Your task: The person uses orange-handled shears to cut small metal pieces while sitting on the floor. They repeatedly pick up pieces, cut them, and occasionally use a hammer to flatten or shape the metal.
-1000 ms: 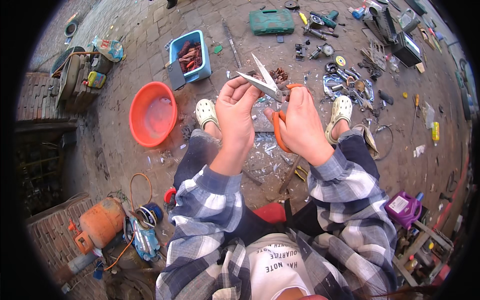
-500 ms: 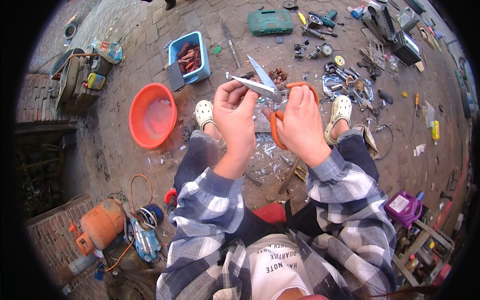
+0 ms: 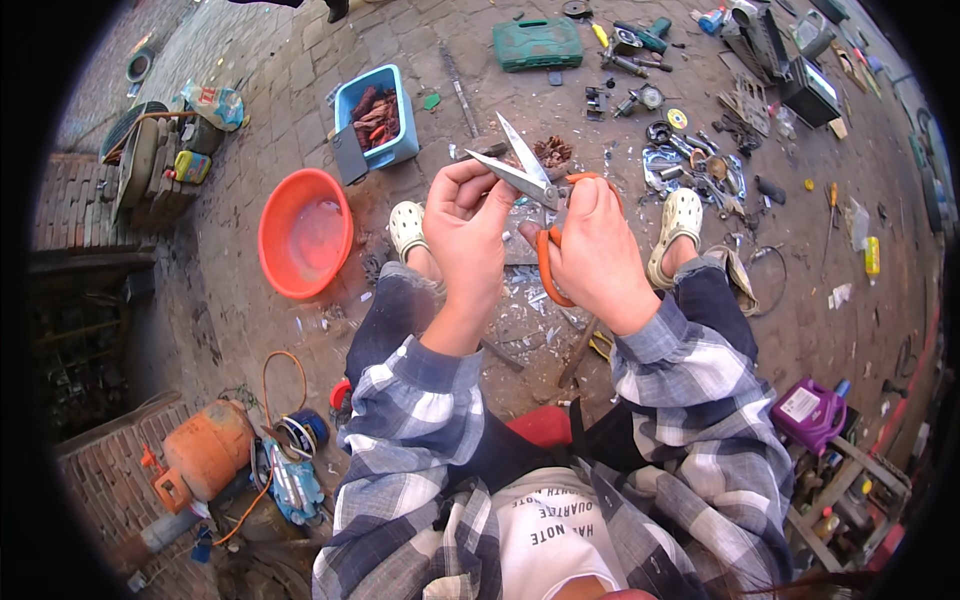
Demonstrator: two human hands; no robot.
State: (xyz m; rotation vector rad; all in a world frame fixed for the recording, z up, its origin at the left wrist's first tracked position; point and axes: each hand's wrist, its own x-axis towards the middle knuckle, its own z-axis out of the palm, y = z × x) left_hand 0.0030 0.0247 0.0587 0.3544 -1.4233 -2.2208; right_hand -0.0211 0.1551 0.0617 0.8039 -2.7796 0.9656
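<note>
A pair of scissors with orange handles (image 3: 546, 268) and grey metal blades (image 3: 527, 182) is held up between my hands, its blades spread apart. My left hand (image 3: 466, 225) is closed, thumb and fingers pinching the lower blade near its middle. The fingers of my right hand (image 3: 602, 250) wrap round the orange handles, whose loops partly show on both sides of the fist. Below the scissors, the ground between my shoes is strewn with small pale scraps (image 3: 540, 300). A brown, ragged clump (image 3: 553, 152) lies just beyond the blades.
Left of my feet are a red basin (image 3: 270, 235) and a blue tub (image 3: 412, 135) holding reddish-brown pieces. An orange gas cylinder (image 3: 208, 438) lies at lower left. Metal parts (image 3: 705, 170) spread on the right, with a green case (image 3: 537, 46) ahead and a purple jug (image 3: 808, 412) at lower right.
The scissors have turned slightly in my hands, so the upper blade shows narrower. The right-hand handle loop has moved a little to the left. Both hands keep their grip.
</note>
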